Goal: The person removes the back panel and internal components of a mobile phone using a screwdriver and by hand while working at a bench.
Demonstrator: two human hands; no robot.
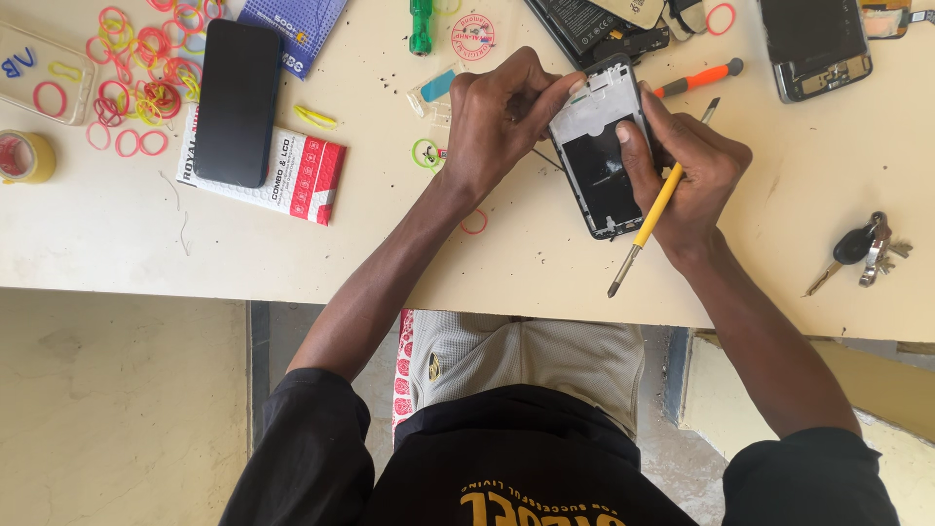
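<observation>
Both forearms reach forward over the pale tabletop (117, 244) and meet at an opened phone frame (599, 161), held just above the surface near the middle. The left hand (497, 117) curls over the frame's top corner, fingertips pinching its edge, wrist bent down. The right hand (687, 166) grips the frame's right side with the thumb pressed on its dark inner panel, and a yellow-handled screwdriver (654, 209) is tucked under its fingers, the metal tip slanting back toward the tabletop's near edge. An orange-handled screwdriver (696, 78) lies just beyond the right hand. To the left, well apart, a black phone (237, 102) rests on a red and white flat packet (312, 175), beside a scatter of thin coloured rubber bands (146, 58). A bunch of keys (867, 248) lies at the right, and other dismantled phones (813, 44) sit along the far edge
</observation>
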